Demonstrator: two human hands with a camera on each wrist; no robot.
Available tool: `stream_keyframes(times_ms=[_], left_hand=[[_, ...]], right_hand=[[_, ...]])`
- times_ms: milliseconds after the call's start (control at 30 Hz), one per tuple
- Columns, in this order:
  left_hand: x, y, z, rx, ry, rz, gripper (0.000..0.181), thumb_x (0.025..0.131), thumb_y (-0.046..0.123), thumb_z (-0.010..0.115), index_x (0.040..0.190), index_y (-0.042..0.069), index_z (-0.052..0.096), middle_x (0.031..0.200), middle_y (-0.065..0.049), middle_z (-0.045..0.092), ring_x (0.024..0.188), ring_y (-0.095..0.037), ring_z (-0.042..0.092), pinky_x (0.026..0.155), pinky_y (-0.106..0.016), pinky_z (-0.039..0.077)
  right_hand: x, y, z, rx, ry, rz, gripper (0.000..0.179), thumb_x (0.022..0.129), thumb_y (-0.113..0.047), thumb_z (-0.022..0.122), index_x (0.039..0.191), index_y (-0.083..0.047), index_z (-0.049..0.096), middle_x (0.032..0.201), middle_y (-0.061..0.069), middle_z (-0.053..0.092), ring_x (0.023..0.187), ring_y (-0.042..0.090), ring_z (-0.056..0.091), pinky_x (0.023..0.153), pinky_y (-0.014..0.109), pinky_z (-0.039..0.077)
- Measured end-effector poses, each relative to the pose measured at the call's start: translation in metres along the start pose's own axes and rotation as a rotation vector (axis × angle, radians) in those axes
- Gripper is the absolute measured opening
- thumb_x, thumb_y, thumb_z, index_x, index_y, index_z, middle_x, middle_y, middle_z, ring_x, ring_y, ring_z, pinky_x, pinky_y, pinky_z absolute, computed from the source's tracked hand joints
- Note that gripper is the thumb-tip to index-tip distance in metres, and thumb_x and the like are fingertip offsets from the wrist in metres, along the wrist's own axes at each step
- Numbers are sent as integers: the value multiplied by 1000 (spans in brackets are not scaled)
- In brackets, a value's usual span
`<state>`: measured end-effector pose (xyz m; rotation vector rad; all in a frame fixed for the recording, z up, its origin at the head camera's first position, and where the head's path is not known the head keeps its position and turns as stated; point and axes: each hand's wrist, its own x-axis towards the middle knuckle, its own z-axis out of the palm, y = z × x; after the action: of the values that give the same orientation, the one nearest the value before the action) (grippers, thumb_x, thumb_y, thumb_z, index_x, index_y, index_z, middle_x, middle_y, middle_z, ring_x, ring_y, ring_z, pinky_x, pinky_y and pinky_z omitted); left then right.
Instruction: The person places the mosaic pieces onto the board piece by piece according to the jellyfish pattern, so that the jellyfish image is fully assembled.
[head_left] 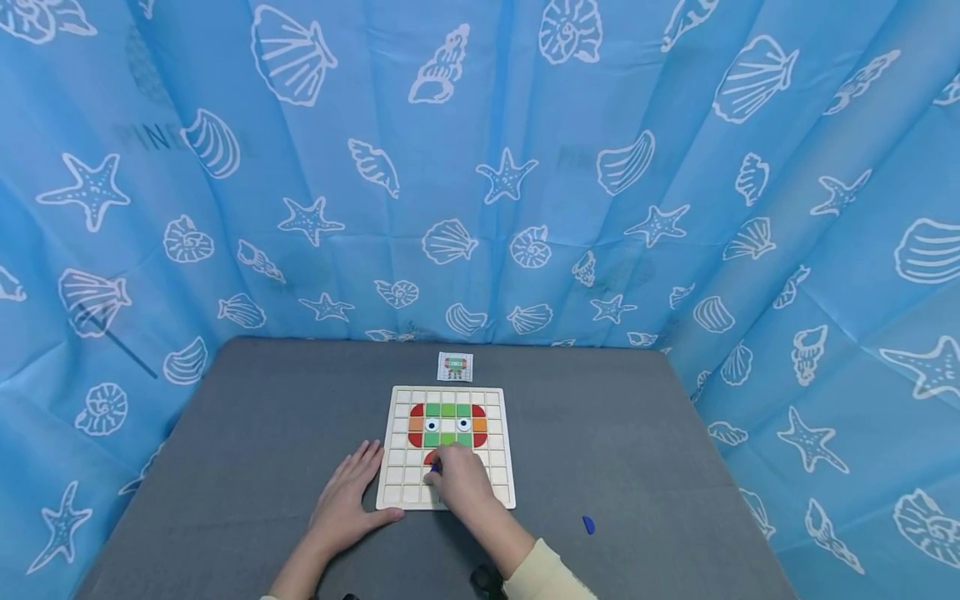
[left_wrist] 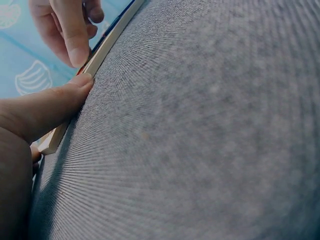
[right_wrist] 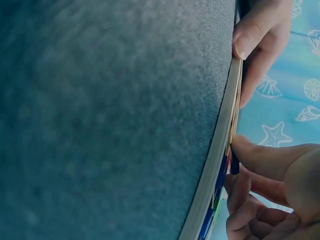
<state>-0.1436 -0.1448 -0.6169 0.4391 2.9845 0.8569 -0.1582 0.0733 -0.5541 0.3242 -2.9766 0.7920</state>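
Note:
A square pale wooden board (head_left: 397,479) with a grid of cells lies on the table. Red, green and orange tiles and two eye discs (head_left: 463,424) form a face-like pattern on it. My left hand (head_left: 345,504) steadies the board's near-left corner, its fingers along the left side and its thumb (left_wrist: 70,95) on the near edge. Over the lower middle of the board, my right hand (head_left: 462,479) pinches a small dark blue piece (right_wrist: 235,163) between thumb and finger. That hand hides some of the cells beneath it.
Behind the board lies a small picture card (head_left: 455,367) with a similar pattern. One blue half-round piece (head_left: 588,525) is on the grey table (head_left: 637,450) to the right. A blue shell-print curtain (head_left: 465,183) hangs along the back and sides.

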Motion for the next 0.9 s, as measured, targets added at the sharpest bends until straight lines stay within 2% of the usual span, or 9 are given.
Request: stream_keyframes(times_ms=[333,667,900], left_hand=[[-1,2,-1,-2,14,3,113,72,78,70,156,9,40,163,-7,34,154,-30,27,124,-49,21],[1,2,-2,-12,10,-3,113,72,79,69,156,10,39,164,-7,34,154,-30,26,124,-50,21],[1,1,0,4,-4,-14,113,72,80,68,156,10,39,163,-7,34,154,-30,26,124,-50,22]], right_hand=[[0,-3,-1,20,-49,8,18,78,-19,88,89,-10,77,79,-1,66,66,7,53,56,23,44],[1,-4,-1,17,-58,-20,17,78,-18,88,90,-10,77,77,-1,69,62,6,51,54,22,42],[-1,-4,-8,25,-57,-32,15,80,-18,86,88,-10,76,69,-7,60,60,5,47,53,22,40]])
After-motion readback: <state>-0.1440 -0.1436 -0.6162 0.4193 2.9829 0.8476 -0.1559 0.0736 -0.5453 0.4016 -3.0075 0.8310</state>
